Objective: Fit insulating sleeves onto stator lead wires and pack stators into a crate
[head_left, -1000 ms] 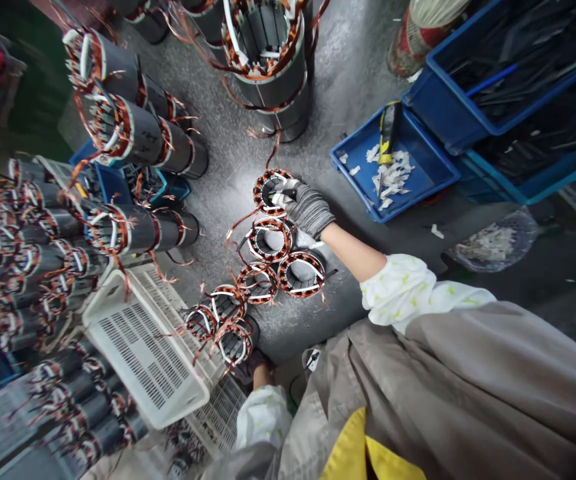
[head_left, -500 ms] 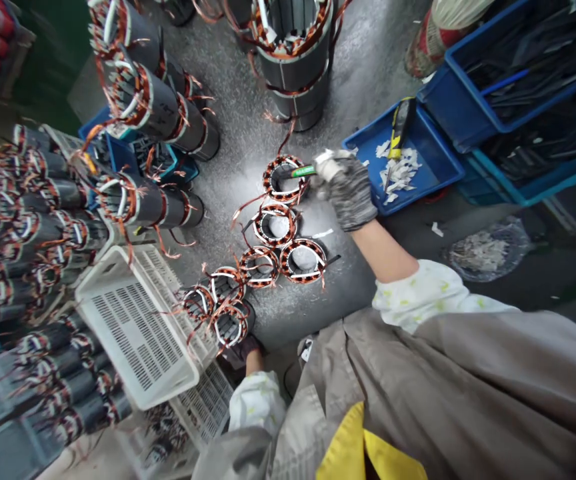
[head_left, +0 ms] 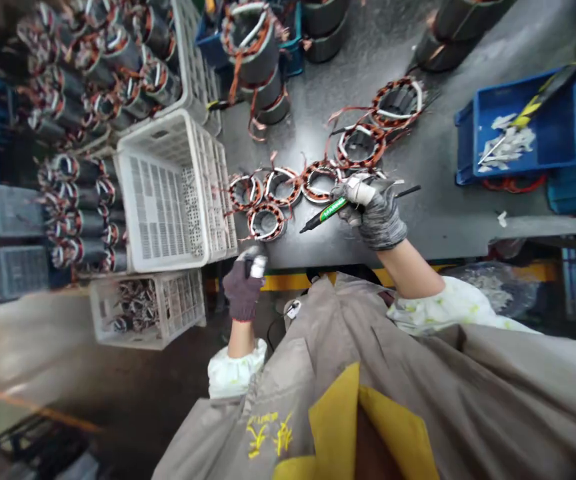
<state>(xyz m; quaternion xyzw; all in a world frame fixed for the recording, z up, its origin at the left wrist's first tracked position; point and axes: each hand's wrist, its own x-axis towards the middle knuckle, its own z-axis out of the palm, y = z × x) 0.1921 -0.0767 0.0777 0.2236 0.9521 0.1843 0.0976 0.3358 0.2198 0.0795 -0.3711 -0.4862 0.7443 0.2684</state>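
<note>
My right hand (head_left: 381, 217), in a grey mottled knit glove with white tape on a finger, is closed around a black and green marker pen (head_left: 332, 209). The pen points down and left over the metal bench. Just beyond this hand stands a wound motor stator (head_left: 321, 181), partly hidden by it. My left hand (head_left: 244, 288), in a dark purple glove, is held at the bench edge with its fingers curled; I see nothing in them. Closest to it is another stator (head_left: 267, 222) with copper windings, standing upright, apart from the hand.
More stators (head_left: 398, 103) stand on the bench (head_left: 433, 227). At left are a white slotted crate (head_left: 155, 193) and many stacked stators (head_left: 81, 217). A blue tray (head_left: 558, 127) at right holds white scraps (head_left: 513, 143) and a yellow-black cutter (head_left: 533, 110).
The view has swung toward the left. My right hand has brought the marker from the far stator toward the near bench edge. My left hand has drawn back from beside the nearest stator.
</note>
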